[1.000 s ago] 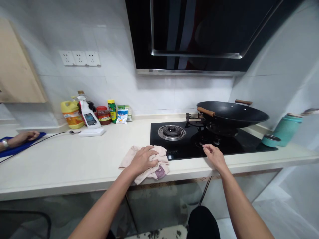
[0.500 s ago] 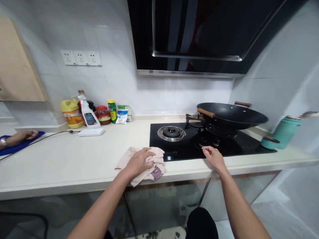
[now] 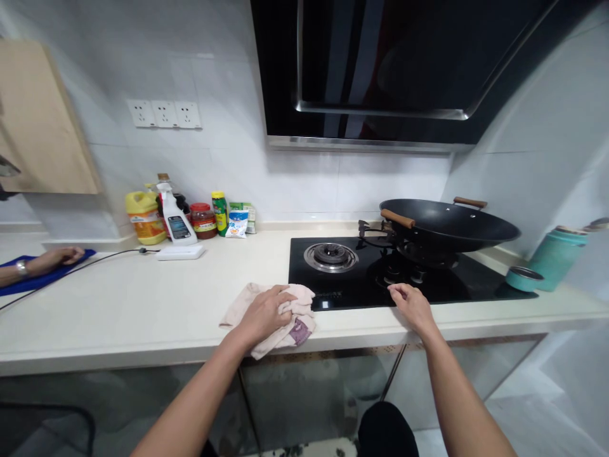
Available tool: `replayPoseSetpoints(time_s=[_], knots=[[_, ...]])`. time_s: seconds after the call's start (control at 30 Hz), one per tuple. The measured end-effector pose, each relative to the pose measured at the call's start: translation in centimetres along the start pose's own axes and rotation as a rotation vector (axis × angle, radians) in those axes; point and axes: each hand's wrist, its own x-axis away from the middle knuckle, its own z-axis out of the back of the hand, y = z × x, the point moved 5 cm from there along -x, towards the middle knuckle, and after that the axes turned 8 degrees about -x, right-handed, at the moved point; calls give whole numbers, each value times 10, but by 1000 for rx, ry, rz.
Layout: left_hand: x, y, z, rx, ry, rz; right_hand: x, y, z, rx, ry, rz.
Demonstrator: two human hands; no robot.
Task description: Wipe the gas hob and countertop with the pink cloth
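My left hand (image 3: 269, 314) presses on a pale pink cloth (image 3: 240, 311), its fingers curled into the folds. The cloth lies on the counter by the left front corner of the black gas hob (image 3: 352, 298), a purple patch (image 3: 301, 331) at its lower edge. My right hand (image 3: 410, 306) rests at the hob's front edge, thumb and forefinger pinched together near the control knobs (image 3: 417, 274). Whether anything sits in that pinch is hidden. A black wok (image 3: 457, 228) with wooden handles stands over the right burner; the left burner (image 3: 332, 256) is bare.
A white spray bottle (image 3: 176, 216), a yellow jug (image 3: 146, 219), a red-lidded jar (image 3: 203, 222) and small packets (image 3: 238, 223) line the wall. Another person's hand (image 3: 64, 255) rests on blue fabric (image 3: 33, 279) at left. A turquoise container (image 3: 559, 257) stands at right; a range hood (image 3: 380, 63) hangs above.
The view has shifted slightly, with the background sitting a little further right in the picture. Both my hands keep nearly the same places on the cloth and at the hob edge.
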Motion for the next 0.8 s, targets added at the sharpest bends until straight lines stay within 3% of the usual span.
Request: replayPoseSetpoints(time_s=[0.33,0.53,0.67,0.8], knots=[[3,-9,-5,-13,55,54,0,-1,-2,33,-12,32],[9,-10,5,-21,37,55,1,-3,-3,40,-19,45],[15,-31,16,-152,-24,108,2,-5,-2,40,-11,49],[35,-70,28,-366,-74,235,3,-5,-3,30,-23,58]])
